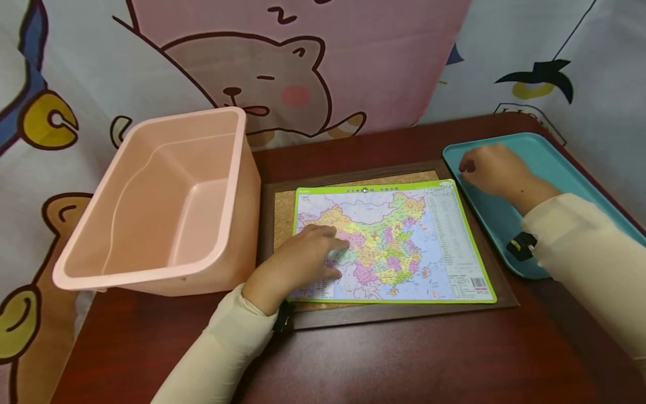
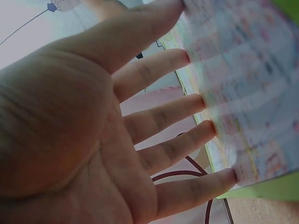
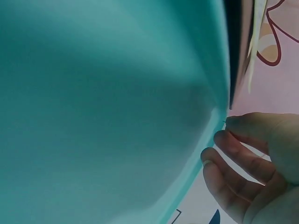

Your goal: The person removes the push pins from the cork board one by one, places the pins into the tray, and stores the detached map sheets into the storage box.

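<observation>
A map sheet [image 1: 383, 247] with a green border lies on a brown-framed cork board [image 1: 284, 213]. My left hand [image 1: 310, 252] rests on the map's left part, its fingers spread and fingertips touching the sheet; the left wrist view shows its bare palm [image 2: 117, 135]. A small whitish round thing [image 1: 365, 191] sits at the map's top edge. My right hand [image 1: 497, 168] is over the far left of a teal tray [image 1: 535, 163], its fingers curled. In the right wrist view, a tiny thin dark point like a pin's [image 3: 224, 122] shows at the thumb tip; most of it is hidden.
A deep pink tub [image 1: 247, 224] stands at the left, close beside the cork board. The tray lies to the right along the table edge. A curtain [image 1: 383, 67] with printed animals hangs behind. Bare reddish-brown table [image 1: 404, 359] shows in front of the board.
</observation>
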Tool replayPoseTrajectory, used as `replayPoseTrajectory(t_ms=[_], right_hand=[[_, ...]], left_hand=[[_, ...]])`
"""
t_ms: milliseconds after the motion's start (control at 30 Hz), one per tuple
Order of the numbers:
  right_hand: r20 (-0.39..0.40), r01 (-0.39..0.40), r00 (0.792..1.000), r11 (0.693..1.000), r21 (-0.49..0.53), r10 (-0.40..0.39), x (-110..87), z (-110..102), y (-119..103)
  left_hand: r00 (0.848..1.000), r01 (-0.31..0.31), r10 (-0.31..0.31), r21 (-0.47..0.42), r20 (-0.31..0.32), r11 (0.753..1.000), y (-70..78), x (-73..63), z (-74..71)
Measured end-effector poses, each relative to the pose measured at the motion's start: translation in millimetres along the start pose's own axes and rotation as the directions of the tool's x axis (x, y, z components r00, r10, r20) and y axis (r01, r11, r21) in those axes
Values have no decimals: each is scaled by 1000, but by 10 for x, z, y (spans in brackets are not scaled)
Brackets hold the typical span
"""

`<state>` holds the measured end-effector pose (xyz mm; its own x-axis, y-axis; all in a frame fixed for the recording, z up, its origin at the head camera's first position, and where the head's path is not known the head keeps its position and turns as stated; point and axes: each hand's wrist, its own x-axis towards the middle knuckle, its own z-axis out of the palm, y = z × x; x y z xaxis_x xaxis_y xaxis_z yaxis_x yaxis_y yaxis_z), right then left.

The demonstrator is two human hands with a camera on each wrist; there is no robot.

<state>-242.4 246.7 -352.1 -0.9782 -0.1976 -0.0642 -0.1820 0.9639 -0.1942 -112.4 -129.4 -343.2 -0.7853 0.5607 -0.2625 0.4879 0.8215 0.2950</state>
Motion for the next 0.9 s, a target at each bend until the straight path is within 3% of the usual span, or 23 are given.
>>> replayPoseTrajectory(t_ms=[900], right_hand=[[13,-10,1000,1000,-24,10,-13,92,107]], left_hand=[[1000,3,-2,3,-9,1000,-6,12,6]])
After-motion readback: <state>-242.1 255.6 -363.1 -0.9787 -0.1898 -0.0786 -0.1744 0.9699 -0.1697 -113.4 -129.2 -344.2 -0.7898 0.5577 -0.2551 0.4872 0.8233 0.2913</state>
